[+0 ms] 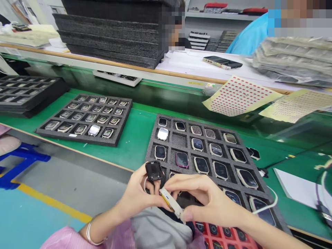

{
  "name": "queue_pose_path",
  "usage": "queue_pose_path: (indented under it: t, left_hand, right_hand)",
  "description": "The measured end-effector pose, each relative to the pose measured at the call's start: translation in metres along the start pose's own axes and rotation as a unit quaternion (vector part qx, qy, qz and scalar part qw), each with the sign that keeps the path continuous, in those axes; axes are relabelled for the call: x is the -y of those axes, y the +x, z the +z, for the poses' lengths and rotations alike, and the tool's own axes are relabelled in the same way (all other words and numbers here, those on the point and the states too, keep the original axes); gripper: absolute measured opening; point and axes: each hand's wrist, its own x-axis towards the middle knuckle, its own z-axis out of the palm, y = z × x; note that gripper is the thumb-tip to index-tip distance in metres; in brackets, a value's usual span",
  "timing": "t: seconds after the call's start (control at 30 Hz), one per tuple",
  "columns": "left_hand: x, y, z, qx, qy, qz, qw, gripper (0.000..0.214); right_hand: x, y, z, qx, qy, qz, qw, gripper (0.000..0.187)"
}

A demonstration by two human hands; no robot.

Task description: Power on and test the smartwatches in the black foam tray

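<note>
My left hand [136,193] is closed around a small black square device with a row of metal contacts [154,171]. A white cable runs by its fingers, and the left thumb reaches to a light-coloured smartwatch case [172,201]. That case is tilted edge-on, with a strip of yellow along its lower side. My right hand [210,195] pinches it between thumb and fingers. Beneath and beyond both hands lies a grey foam tray [178,140] with smartwatches in its compartments, one with a purple frame [182,159]. Its near part is hidden by my hands.
Another foam tray of watch cases [127,119] lies left on the green bench [141,136]. Stacked trays [44,100] stand farther left. A red tray [223,238] sits below my right arm. Black foam [111,38], a phone [223,62] and sticker sheets [238,97] occupy the shelf; a person in blue sits behind.
</note>
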Motion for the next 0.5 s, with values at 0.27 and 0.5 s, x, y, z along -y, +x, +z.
queue_pose_path:
  t: [0.27,0.5]
  left_hand:
    - [-0.001,0.002,0.002,0.028,-0.001,-0.038,0.999,0.051]
    - [-0.003,0.011,-0.001,0.076,-0.015,-0.055,0.995,0.054]
  right_hand:
    - [-0.009,-0.002,0.005,-0.027,0.068,0.017,0.997,0.037]
    - [-0.01,0.006,-0.006,-0.093,0.208,0.066,0.971,0.034]
